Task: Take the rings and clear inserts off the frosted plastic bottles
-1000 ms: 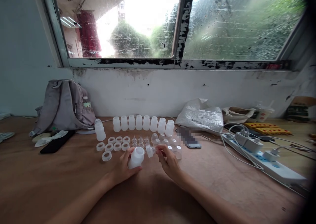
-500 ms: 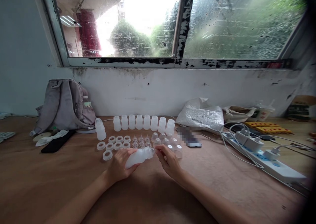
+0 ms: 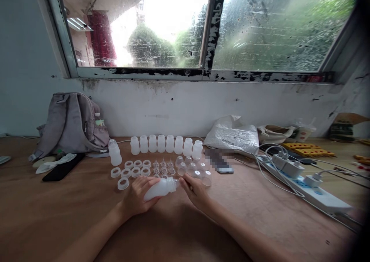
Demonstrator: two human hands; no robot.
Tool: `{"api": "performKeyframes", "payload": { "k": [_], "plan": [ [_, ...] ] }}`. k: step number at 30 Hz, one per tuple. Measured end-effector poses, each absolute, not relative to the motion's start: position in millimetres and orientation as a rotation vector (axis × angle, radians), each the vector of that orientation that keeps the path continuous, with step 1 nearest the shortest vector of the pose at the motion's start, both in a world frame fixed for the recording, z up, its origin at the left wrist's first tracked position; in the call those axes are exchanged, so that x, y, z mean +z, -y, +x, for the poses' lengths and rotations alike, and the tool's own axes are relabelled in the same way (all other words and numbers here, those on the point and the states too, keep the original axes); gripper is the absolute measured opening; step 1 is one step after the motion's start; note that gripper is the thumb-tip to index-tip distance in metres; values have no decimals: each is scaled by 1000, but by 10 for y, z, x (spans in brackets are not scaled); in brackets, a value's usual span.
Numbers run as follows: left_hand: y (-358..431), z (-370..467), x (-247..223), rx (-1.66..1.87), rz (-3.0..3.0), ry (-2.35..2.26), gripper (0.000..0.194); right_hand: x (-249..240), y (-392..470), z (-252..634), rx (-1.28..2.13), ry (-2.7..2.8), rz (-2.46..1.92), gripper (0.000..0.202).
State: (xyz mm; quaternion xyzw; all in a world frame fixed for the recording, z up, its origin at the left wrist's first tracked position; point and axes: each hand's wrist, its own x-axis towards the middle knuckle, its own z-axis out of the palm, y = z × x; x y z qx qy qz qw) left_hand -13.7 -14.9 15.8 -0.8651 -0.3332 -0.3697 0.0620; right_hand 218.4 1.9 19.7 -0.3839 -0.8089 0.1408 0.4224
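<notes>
My left hand (image 3: 139,194) is wrapped round a frosted white baby bottle (image 3: 158,190), which it holds tilted with the mouth pointing right. At that mouth sits a clear teat (image 3: 176,182), and my right hand (image 3: 195,192) pinches its tip between thumb and fingers. Just beyond the hands lie several white collar rings (image 3: 123,183) on the left. Several clear teats (image 3: 163,164) stand in rows in the middle, partly hidden by the held bottle. On the right are clear domed caps (image 3: 206,178). Behind them runs a row of open bottles (image 3: 161,144).
Another bottle (image 3: 115,154) with a top on it stands apart at the row's left. A grey backpack (image 3: 72,119) and a black phone-like slab (image 3: 63,167) are farther left. To the right are a blurred phone (image 3: 224,170), a silver bag (image 3: 235,135) and a power strip (image 3: 326,200) with cables.
Both hands and the bottle have come slightly nearer to me. My right fingers stay on the teat at the bottle's mouth. The whole view has shifted a little.
</notes>
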Motion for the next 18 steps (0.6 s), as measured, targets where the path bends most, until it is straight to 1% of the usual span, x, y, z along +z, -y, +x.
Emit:
{"api": "performKeyframes", "payload": {
  "k": [3,6,8,12,18],
  "plan": [
    [137,-148,140,-1120,-2613,864,44,202,-45,2192,456,2069,-999,40],
    [125,-153,139,-1120,-2594,837,44,233,-54,2196,539,2087,-1025,42],
    [123,-151,150,-1134,-2599,884,43,264,-46,2199,565,2088,-1005,37],
    [145,-133,177,-1163,-2683,1035,45,311,-19,2221,641,2106,-911,20],
    [197,-101,229,-1197,-2779,1141,47,314,-18,2269,684,2137,-838,19]
  ]
}}
